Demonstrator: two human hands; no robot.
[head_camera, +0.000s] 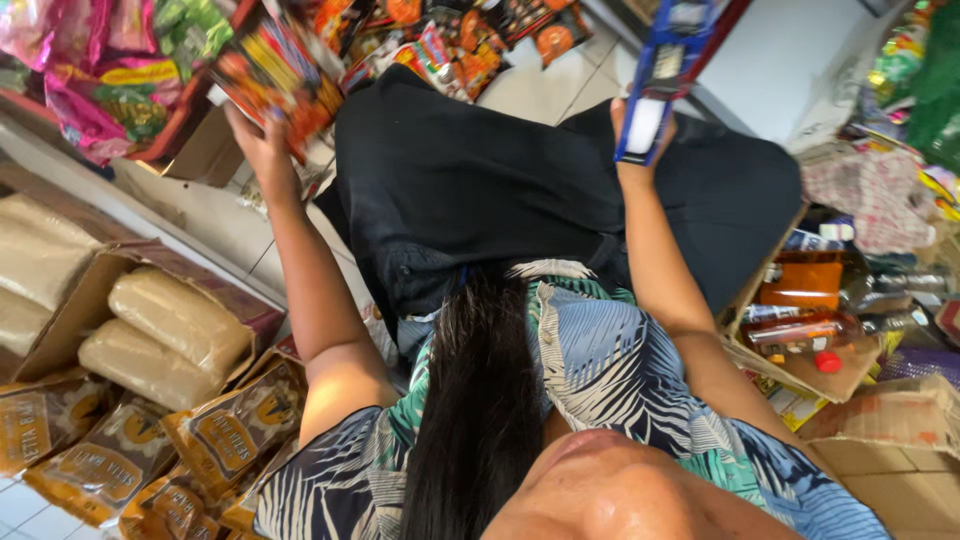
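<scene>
Left hand (262, 135) raised, fingers pinching red snack packet (280, 70) at lower edge: light, crinkly, slippery. Right hand (640, 125) raised, fingers wrapped round blue packet (665, 70), stiffer; best gripped mid-body.

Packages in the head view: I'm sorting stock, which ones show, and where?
Snack packet: left hand, flat, red, orange, yellow.
Blue packet: right hand, long, blue and white.
Brown pouches: lower left, gold labels.
Pale bags: left cardboard box.
Bottles: right box, orange and red.
</scene>
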